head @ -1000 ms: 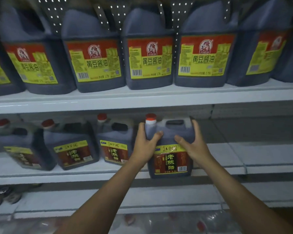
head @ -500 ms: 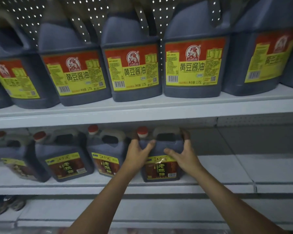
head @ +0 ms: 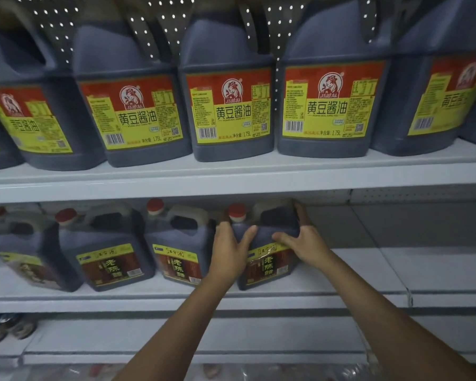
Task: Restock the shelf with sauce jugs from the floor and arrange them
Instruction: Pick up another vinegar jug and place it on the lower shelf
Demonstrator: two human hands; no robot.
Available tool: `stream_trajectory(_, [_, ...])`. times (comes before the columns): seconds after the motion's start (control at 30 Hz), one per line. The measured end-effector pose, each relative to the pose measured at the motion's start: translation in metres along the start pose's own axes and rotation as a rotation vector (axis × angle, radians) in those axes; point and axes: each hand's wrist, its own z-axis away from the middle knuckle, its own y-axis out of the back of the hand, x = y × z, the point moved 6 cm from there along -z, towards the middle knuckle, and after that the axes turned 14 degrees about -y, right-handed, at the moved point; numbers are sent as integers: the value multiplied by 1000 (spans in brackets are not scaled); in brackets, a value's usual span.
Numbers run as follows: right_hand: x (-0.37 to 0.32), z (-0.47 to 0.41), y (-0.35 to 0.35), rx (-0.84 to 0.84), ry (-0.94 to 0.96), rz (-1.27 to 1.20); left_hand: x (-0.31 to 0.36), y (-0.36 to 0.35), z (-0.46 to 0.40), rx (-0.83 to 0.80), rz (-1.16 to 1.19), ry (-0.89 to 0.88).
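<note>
A dark sauce jug (head: pixel 268 244) with a red cap and a brown-and-yellow label stands on the middle shelf (head: pixel 355 292), at the right end of a row of like jugs. My left hand (head: pixel 230 250) grips its left side, thumb across the front. On the jug's right side, my right hand (head: pixel 304 240) holds it with fingers curled round the far corner. Immediately left of it stands a matching jug (head: pixel 177 244), and further left another (head: pixel 105 251) and a blurred one (head: pixel 19 248).
The upper shelf (head: pixel 231 180) carries a full row of larger soy sauce jugs (head: pixel 228 100) with red-and-yellow labels, overhanging the middle row. Bare white shelf (head: pixel 423 265) stretches right of the held jug. A lower shelf (head: pixel 176 339) lies beneath, with dark items (head: pixel 6 327) at far left.
The jug has gone deeper onto the middle shelf and closer to its left neighbour, both hands going with it. The view has tilted up toward the upper shelf.
</note>
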Motion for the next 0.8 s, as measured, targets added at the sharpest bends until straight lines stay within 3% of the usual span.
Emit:
stream_trajectory(0.33, [-4,10,-2,-24,50,19,-11,11,-1,-124,6,-2])
stream_trajectory(0.47, [-4,27,-4,131,-18,180,-3,15,4,-161,24,16])
stream_trajectory(0.67, [-15,61,-14,301,-51,451,28,35,39,-176,-69,-205])
stream_trajectory(0.8, [-20,97,-6,311,-55,537,39,43,54,-298,-340,-416])
